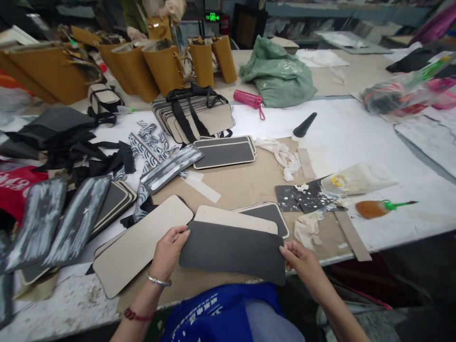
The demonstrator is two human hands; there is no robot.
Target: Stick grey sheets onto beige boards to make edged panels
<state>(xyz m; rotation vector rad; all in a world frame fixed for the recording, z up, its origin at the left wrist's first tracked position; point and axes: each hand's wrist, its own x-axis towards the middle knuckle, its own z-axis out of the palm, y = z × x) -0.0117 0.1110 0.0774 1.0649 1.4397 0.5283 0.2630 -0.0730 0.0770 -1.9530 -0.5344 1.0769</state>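
A dark grey rounded panel [233, 251] is stretched between my two hands near the table's front edge. My left hand [173, 249] pinches its upper left corner. At its upper right corner, my right hand [294, 254] grips it between thumb and fingers. Just behind it lies a beige board [235, 217], partly covered by the panel. Another beige board [146, 247] slants to the left of my left hand. Farther back right, a grey panel with a beige rim [270, 213] shows partly behind the beige board.
Glue-streaked grey strips [76, 218] lie at left. A strapped stack of boards [210, 118] and more grey panels [226, 152] are farther back. At right are a glue bottle [374, 208], a plastic bag [359, 179] and crumpled tissue [307, 230]. Tan bags [164, 69] line the back.
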